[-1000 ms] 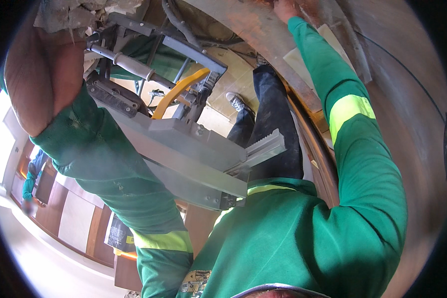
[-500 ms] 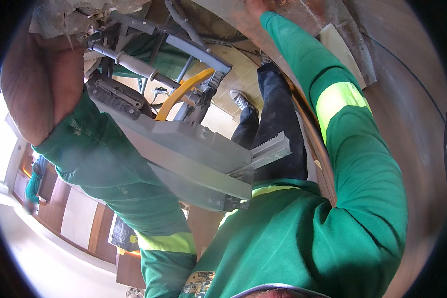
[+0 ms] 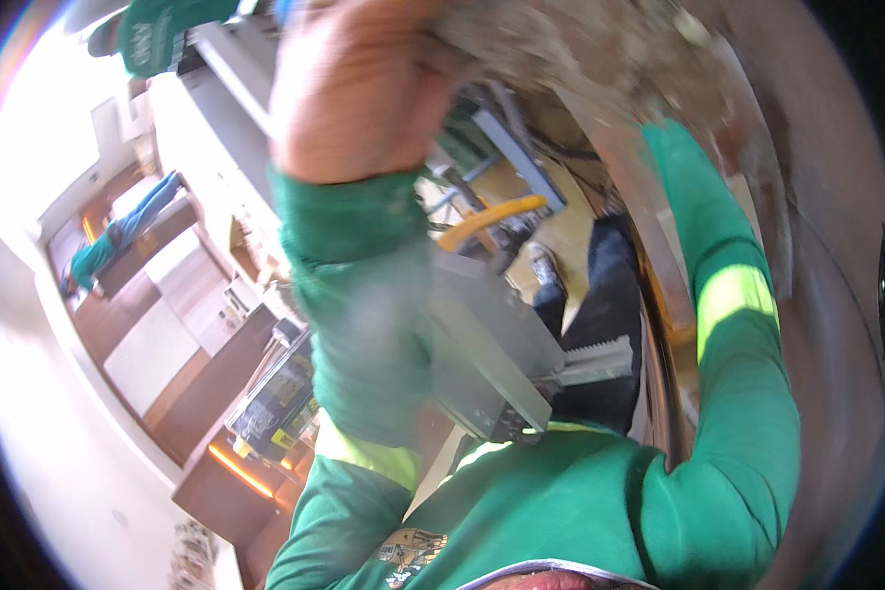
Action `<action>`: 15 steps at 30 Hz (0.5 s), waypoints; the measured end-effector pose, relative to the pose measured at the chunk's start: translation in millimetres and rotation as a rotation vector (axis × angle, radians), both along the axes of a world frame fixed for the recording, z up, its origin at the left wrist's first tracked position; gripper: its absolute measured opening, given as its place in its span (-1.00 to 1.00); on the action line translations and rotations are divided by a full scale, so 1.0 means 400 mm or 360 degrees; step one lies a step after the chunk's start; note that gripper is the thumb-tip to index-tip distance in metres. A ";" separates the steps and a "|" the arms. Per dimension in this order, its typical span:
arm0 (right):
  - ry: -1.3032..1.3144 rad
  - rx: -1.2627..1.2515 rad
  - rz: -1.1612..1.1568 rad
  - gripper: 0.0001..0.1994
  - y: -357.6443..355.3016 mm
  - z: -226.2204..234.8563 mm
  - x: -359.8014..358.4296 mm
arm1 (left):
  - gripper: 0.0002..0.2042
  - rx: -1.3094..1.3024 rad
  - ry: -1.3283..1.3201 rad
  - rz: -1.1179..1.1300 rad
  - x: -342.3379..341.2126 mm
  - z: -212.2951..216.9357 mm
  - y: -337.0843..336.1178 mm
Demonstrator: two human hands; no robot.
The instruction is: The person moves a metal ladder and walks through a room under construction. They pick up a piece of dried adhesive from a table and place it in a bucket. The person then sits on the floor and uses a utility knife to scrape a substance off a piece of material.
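My left hand (image 3: 364,93) is at the top middle, its back showing and smeared by motion. It grips a rough, crumpled grey-brown mass (image 3: 580,64) whose material I cannot make out; the fingertips are hidden. My right forearm (image 3: 733,265) reaches up the right side, and its cuff ends at the mass, which hides my right hand. Below my left hand stands a grey metal machine (image 3: 477,334) with a toothed bar (image 3: 600,362) and a curved yellow handle (image 3: 487,221). My left sleeve covers part of the machine.
A broad brown panel (image 3: 826,324) runs along the right side. At the far left is another person (image 3: 108,251) in a green top and blue trousers. A black box (image 3: 275,403) stands beside brown boards (image 3: 182,388). A dark-green printed item (image 3: 167,34) shows at the upper left.
My left hand and the grey-brown mass have swung from the upper left to the top middle. My right hand, visible earlier on the board at the top, is now hidden. The view has shifted left.
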State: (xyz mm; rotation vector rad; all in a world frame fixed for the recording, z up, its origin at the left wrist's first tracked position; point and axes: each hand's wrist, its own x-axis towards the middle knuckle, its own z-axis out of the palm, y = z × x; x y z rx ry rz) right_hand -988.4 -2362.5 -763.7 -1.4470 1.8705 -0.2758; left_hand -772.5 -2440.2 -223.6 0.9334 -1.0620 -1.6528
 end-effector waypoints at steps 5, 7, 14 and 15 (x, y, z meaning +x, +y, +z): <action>-0.0025 0.0147 0.0099 -0.75 -0.002 0.023 0.022 | -0.56 0.0333 -0.0077 0.0063 -0.036 0.090 -0.010; -0.0021 0.0204 0.0119 -0.75 0.006 0.023 0.017 | -0.54 0.0394 -0.0096 0.0069 -0.053 0.108 -0.019; 0.0020 0.0304 0.0198 -0.78 0.011 0.015 0.006 | -0.54 0.0211 0.0158 -0.0215 0.005 0.040 -0.041; 0.0023 0.0317 0.0213 -0.78 0.014 0.016 0.007 | -0.54 0.0223 0.0158 -0.0220 0.014 0.040 -0.040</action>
